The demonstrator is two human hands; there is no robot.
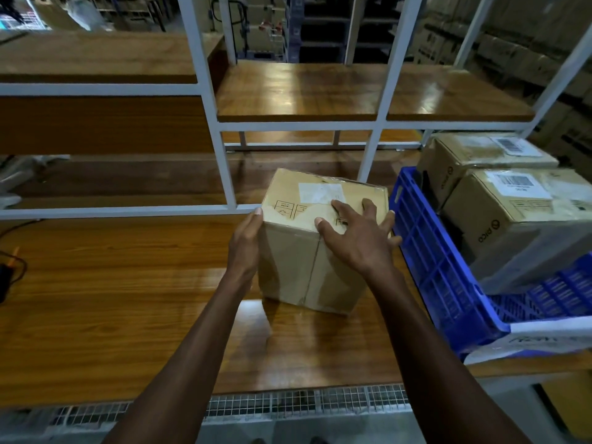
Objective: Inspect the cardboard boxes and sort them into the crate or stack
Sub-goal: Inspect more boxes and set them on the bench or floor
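Fingers of the right hand (358, 238) lie spread and nearly straight across the top right of the cardboard box (320, 245), palm down, the fingertips reaching toward the white label (321, 192) without curling round any edge. Against the box's left side the left hand (245, 248) lies flat, fingers straight and pressed together, with the thumb tip showing at the upper left edge; neither hand wraps the box.

That box stands upright on the wooden worktable (128, 299), a taped seam running down its near face and printed handling symbols on its top, whose far corner looks slightly crumpled under the tape. Its right side is just beside the blue crate (442, 270); whether they touch cannot be told.

Inside the blue crate sit two more cardboard boxes, the nearer one (525, 225) and the farther one (474, 161), each with a barcode label on top and a round logo on its side. They rise above the crate's rim. A white printed sheet (551, 338) hangs over the crate's near wall.

Along the table's near edge runs a wire mesh strip (304, 402). At the far left a black cable (12, 267) lies on the wood.

Beyond the box stands a white metal frame (221, 149) carrying wooden shelves (320, 94). Behind them, dim stacks of cartons (528, 59) fill the background.
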